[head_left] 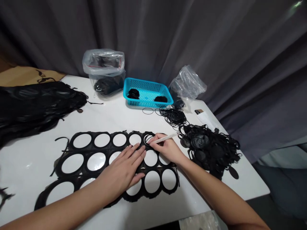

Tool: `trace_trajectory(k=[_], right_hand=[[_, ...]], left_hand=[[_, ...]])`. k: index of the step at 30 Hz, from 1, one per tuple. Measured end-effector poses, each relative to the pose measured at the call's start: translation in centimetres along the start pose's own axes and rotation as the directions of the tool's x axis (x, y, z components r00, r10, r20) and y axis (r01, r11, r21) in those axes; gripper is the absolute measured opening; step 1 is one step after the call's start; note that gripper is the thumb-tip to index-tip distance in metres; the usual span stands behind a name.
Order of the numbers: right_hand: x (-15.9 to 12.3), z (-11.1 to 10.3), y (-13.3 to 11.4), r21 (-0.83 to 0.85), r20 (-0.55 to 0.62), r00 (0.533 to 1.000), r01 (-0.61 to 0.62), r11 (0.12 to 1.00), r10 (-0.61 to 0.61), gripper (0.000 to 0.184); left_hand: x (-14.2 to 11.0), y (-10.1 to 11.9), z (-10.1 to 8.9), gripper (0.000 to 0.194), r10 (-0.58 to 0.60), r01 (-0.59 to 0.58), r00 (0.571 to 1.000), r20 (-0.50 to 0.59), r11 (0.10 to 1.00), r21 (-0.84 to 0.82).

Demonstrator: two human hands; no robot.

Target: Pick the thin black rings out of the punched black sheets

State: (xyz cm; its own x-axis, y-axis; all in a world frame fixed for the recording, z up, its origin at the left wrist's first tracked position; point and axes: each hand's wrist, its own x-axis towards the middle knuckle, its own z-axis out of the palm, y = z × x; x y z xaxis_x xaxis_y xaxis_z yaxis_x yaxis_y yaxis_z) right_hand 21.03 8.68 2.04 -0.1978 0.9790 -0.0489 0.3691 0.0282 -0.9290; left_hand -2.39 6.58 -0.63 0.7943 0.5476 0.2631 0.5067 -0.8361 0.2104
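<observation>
A black rubber sheet (109, 150) with rows of large round holes lies on the white table. My left hand (126, 163) rests flat on it, fingers stretched out across the middle holes. Between the fingers and thumb of my right hand (166, 148) is a slim white pen-like tool (165, 138), its tip down at a hole in the sheet's far row near the right end. A thin black ring (146, 140) shows at that hole, by the tip. Whether the ring is loose from the sheet I cannot tell.
Right of the sheet lies a heap of black scraps (208, 147), with a pile of thin black rings (175, 117) behind it. A blue basket (148, 103) holds two black bundles, between plastic bags (107, 72). Stacked black sheets (35, 105) fill the left side.
</observation>
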Motion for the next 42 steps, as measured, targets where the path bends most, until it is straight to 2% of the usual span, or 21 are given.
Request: trace_trajectory(k=[9, 13, 16, 18, 20, 21, 23, 24, 26, 28, 29, 31, 35, 38, 42], right_hand=[[0.4, -0.2, 0.1, -0.052, 0.01, 1.0, 0.027, 0.998, -0.027, 0.012], [0.0, -0.1, 0.1, -0.155, -0.011, 0.991, 0.126, 0.98, -0.13, 0.017], [-1.2, 0.8, 0.2, -0.329, -0.01, 0.961, 0.259, 0.908, -0.277, 0.014], [-1.7, 1.2, 0.4, -0.472, 0.057, 0.933, 0.339, 0.814, -0.355, 0.01], [-1.3, 0.9, 0.7, -0.583, 0.109, 0.914, 0.378, 0.719, -0.392, 0.013], [-0.7, 0.3, 0.8, -0.616, 0.097, 0.912, 0.37, 0.695, -0.399, 0.014], [1.1, -1.9, 0.9, -0.638, -0.037, 0.913, 0.291, 0.713, -0.406, 0.017], [2.1, -3.3, 0.8, -0.622, -0.154, 0.905, 0.224, 0.75, -0.398, 0.019], [3.9, -5.9, 0.5, -0.559, -0.374, 0.857, 0.096, 0.824, -0.354, 0.016], [5.0, -7.4, -0.1, -0.502, -0.464, 0.838, 0.019, 0.865, -0.287, 0.016], [5.1, -7.5, -0.4, -0.478, -0.464, 0.849, 0.001, 0.879, -0.253, 0.018], [4.9, -6.3, -1.0, -0.414, -0.405, 0.896, -0.003, 0.91, -0.181, 0.021], [3.5, -1.2, -1.7, -0.24, -0.183, 0.981, 0.013, 0.971, -0.058, 0.02], [2.6, 2.0, -2.2, -0.142, -0.053, 0.998, 0.018, 0.99, -0.026, 0.013], [2.1, 3.7, -2.3, -0.058, 0.042, 0.997, 0.069, 0.996, -0.067, 0.012]], left_hand=[[0.0, -0.3, 0.2, 0.059, 0.004, -0.004, 1.0, 0.002, 0.998, -0.058], [0.1, -0.3, 0.0, 0.058, 0.011, -0.01, 1.0, 0.027, 1.0, -0.023], [0.1, -0.2, 0.0, 0.058, 0.016, -0.016, 1.0, 0.018, 1.0, -0.006], [0.1, -0.2, 0.0, 0.059, 0.027, -0.027, 1.0, 0.011, 1.0, 0.006], [0.2, -0.2, 0.0, 0.059, 0.029, -0.029, 1.0, 0.012, 0.999, 0.013], [0.2, -0.1, 0.0, 0.059, 0.027, -0.027, 1.0, 0.016, 1.0, 0.012], [0.3, -0.1, -0.1, 0.06, 0.018, -0.019, 1.0, 0.025, 1.0, 0.01], [0.3, -0.1, -0.1, 0.06, 0.015, -0.016, 0.999, 0.029, 1.0, 0.013], [0.4, 0.1, -0.3, 0.06, 0.015, -0.016, 0.999, 0.036, 1.0, 0.027], [0.3, 0.2, -0.7, 0.058, 0.021, -0.022, 0.999, 0.028, 0.999, 0.039], [0.1, 0.1, -0.9, 0.057, 0.02, -0.021, 1.0, 0.021, 0.999, 0.042], [-0.6, -0.1, -1.6, 0.055, -0.002, 0.002, 1.0, -0.007, 0.999, 0.053], [-2.2, -1.1, -2.5, 0.053, -0.073, 0.08, 0.996, -0.06, 0.989, 0.124], [-2.8, -1.7, -2.5, 0.053, -0.066, 0.074, 0.996, -0.056, 0.986, 0.15], [-2.7, -1.9, -2.3, 0.057, -0.069, 0.076, 0.996, -0.055, 0.988, 0.135]])
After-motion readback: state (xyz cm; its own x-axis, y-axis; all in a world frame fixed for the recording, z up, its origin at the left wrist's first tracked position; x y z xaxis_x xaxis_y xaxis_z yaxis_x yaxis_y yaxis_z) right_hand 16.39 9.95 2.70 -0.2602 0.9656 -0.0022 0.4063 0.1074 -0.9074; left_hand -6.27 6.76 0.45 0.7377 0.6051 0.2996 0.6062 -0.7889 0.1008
